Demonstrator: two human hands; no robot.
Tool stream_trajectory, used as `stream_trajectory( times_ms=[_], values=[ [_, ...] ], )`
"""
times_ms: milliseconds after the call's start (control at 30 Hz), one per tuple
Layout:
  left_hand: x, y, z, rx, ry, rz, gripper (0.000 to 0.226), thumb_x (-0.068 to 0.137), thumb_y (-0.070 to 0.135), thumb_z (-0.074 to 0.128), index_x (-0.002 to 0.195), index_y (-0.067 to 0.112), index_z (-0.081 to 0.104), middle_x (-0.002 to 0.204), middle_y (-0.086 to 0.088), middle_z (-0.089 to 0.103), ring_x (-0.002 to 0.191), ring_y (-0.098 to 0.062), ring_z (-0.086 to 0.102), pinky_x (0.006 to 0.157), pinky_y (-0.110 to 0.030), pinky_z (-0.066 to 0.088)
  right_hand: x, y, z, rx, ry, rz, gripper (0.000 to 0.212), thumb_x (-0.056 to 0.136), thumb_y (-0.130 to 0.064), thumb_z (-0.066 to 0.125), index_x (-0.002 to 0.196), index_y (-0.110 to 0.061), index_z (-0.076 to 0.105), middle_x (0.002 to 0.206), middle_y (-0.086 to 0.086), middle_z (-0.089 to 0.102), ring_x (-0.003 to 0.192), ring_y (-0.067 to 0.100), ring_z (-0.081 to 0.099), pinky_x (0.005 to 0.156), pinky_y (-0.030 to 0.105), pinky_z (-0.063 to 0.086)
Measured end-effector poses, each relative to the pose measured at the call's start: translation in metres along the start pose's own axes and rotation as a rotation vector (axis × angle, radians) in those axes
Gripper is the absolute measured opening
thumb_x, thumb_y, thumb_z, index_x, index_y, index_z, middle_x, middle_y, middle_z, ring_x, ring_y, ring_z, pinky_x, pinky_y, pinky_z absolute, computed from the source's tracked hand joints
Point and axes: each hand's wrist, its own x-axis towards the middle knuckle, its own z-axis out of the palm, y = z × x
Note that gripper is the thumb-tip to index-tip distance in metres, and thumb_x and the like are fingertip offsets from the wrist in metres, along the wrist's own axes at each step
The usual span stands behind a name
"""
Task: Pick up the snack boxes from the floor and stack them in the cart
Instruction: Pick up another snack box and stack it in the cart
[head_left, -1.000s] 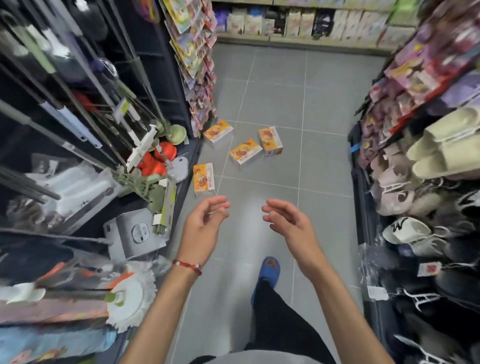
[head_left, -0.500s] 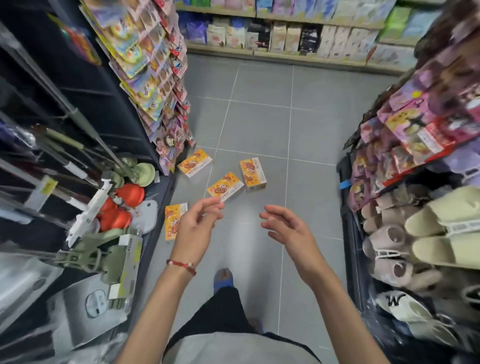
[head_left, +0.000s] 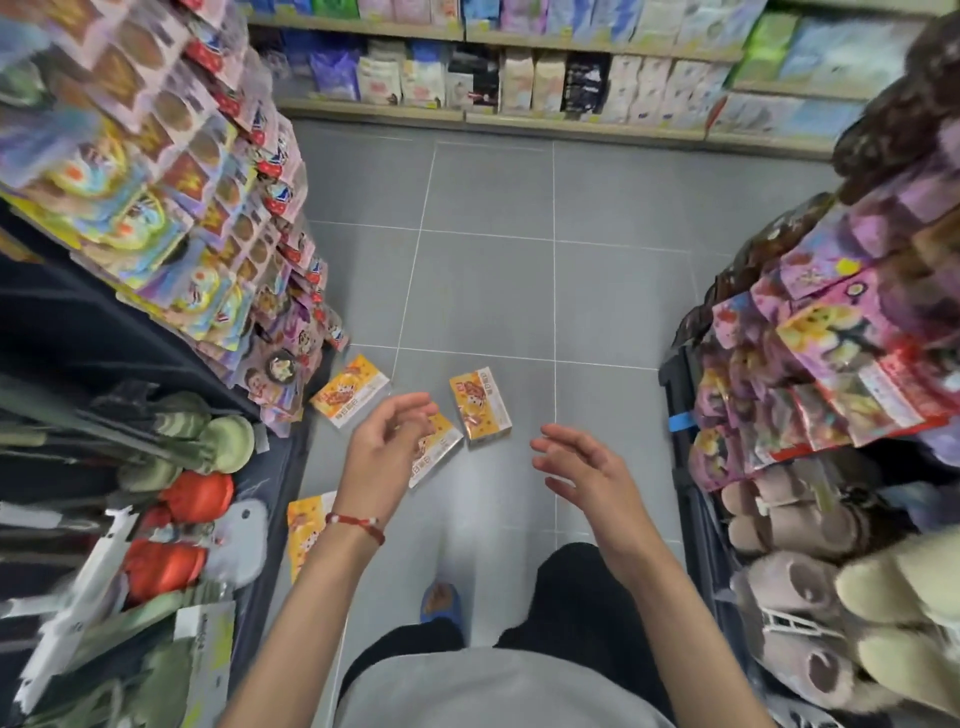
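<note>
Closer than a second ago, four snack boxes (head_left: 480, 404) lie flat on the floor tiles (head_left: 493, 260) just past my left hand (head_left: 387, 457) and right hand (head_left: 587, 478), both empty, fingers (head_left: 550, 434) loosely spread; risk I note: flat boxes skidding away when pinched, cart unseen.

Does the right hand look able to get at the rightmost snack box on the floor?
Probably yes. The right hand is open and empty, and the rightmost snack box lies uncovered on the floor, with nothing between them; the left hand is off to its left. A bend down seems needed.
</note>
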Motion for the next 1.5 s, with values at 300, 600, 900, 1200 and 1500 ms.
stream_trajectory(
  times_ms=[300,600,900,1200,1500],
  values=[
    [0.097,0.023,0.098,-0.048,0.251,-0.033,0.019,0.101,0.007,0.055,0.105,0.02,0.069,0.101,0.004,0.074,0.087,-0.011,0.07,0.081,-0.024,0.051,0.166,-0.076,-0.042,-0.076,-0.171,0.065,0.017,0.1,-0.013,0.065,0.114,-0.019,0.073,0.112,0.004,0.077,0.095,0.012,0.07,0.097,0.033,0.052],
    [0.13,0.048,0.192,-0.219,0.572,-0.114,0.02,0.102,0.006,0.053,0.11,0.016,0.068,0.104,0.001,0.074,0.089,-0.014,0.07,0.084,-0.023,0.055,0.286,-0.15,-0.067,-0.353,-0.443,0.107,0.012,0.096,-0.013,0.069,0.102,-0.024,0.073,0.098,-0.009,0.074,0.096,0.01,0.068,0.092,0.03,0.051],
    [0.185,0.025,0.179,-0.335,0.725,-0.207,0.021,0.102,0.005,0.052,0.108,0.016,0.068,0.107,-0.004,0.073,0.091,-0.016,0.069,0.079,-0.019,0.05,0.351,-0.16,-0.025,-0.617,-0.613,0.087,0.016,0.1,-0.014,0.063,0.101,-0.026,0.074,0.107,-0.012,0.074,0.097,0.005,0.064,0.092,0.03,0.051],
    [0.24,-0.028,0.166,-0.426,0.804,-0.448,0.022,0.102,0.007,0.051,0.114,0.011,0.068,0.112,-0.005,0.072,0.092,-0.021,0.067,0.067,-0.021,0.05,0.434,-0.13,0.012,-0.771,-0.588,0.165,0.013,0.097,-0.019,0.069,0.105,-0.025,0.076,0.112,-0.006,0.074,0.109,0.018,0.067,0.103,0.041,0.053],
    [0.314,-0.118,0.2,-0.621,0.949,-0.738,0.021,0.099,0.003,0.053,0.112,0.007,0.069,0.105,-0.009,0.071,0.092,-0.022,0.065,0.071,-0.02,0.047,0.553,-0.052,0.071,-1.026,-0.784,0.16,0.014,0.1,-0.007,0.063,0.107,-0.015,0.072,0.098,-0.011,0.07,0.09,0.004,0.065,0.105,0.037,0.052]
  ],
)
